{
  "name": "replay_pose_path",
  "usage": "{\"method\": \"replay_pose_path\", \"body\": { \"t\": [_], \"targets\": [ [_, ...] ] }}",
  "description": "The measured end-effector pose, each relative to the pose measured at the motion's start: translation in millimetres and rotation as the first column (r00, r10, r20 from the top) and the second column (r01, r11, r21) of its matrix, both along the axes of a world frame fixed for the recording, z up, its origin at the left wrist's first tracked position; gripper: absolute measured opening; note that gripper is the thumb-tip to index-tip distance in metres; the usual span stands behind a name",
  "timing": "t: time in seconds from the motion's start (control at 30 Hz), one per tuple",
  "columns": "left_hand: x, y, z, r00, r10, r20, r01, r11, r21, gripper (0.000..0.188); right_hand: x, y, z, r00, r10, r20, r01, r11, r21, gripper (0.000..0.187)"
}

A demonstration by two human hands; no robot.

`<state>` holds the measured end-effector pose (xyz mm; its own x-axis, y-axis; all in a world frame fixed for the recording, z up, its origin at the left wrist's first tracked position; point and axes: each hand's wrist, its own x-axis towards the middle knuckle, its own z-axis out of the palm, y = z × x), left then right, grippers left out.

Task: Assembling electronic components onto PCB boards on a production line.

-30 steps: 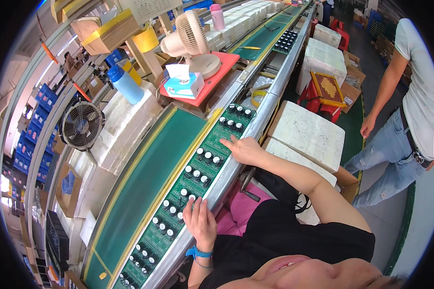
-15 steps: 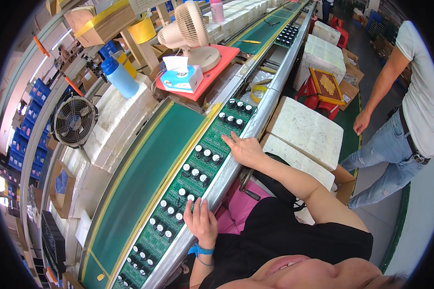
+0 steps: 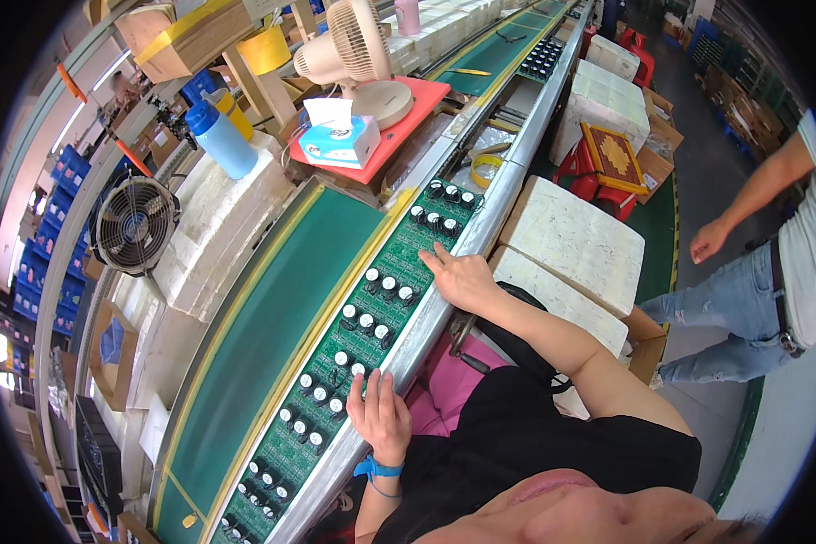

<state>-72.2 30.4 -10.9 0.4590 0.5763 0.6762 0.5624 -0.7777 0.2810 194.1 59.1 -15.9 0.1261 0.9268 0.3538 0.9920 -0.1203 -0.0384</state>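
A row of green circuit boards point(image 3: 397, 256) lies along a metal-edged track, carrying upright black cylindrical parts with white round tops point(image 3: 365, 320). My left hand point(image 3: 380, 417), with a blue band at the wrist, rests at the near edge of the boards. Its fingers are spread, and the fingertips lie beside a white-topped part. Farther along, my right hand point(image 3: 465, 279) reaches over the metal rail point(image 3: 433, 328). Its index finger is stretched out onto a bare stretch of board between two groups of parts. No object shows in either hand.
Left of the boards runs a green conveyor belt point(image 3: 272, 299) with yellow edges. Beyond stand a beige fan point(image 3: 354, 50), a tissue box point(image 3: 340, 142) and a blue bottle point(image 3: 222, 142). White foam boxes point(image 3: 576, 231) line the right side, where another person's hand point(image 3: 708, 241) hangs.
The person on the right has moved farther right and their arm has shifted with them. Both my hands stay nearly in place over the boards.
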Motion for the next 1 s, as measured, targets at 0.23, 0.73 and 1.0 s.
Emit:
{"method": "replay_pose_path", "body": {
  "t": [0.23, 0.73, 1.0],
  "targets": [
    [0.0, -0.5, 0.9, 1.0, -0.006, 0.014, 0.006, 1.0, -0.017, 0.045, 1.0, -1.6, 0.1, 1.0, 0.003, -0.028, -0.003, 1.0, 0.001, 0.041],
    [-1.0, -0.6, 1.9, 1.0, -0.018, 0.01, 0.018, 1.0, -0.005, 0.044, -0.6, -2.1, -7.1, 0.998, -0.003, -0.057, 0.008, 0.996, 0.09, 0.036],
    [-2.7, 1.6, 3.0, 0.998, -0.057, 0.019, 0.057, 0.998, -0.019, 0.045, 0.0, 3.7, -9.0, 0.995, -0.053, -0.08, 0.052, 0.998, -0.022, 0.029]
  ]
}}
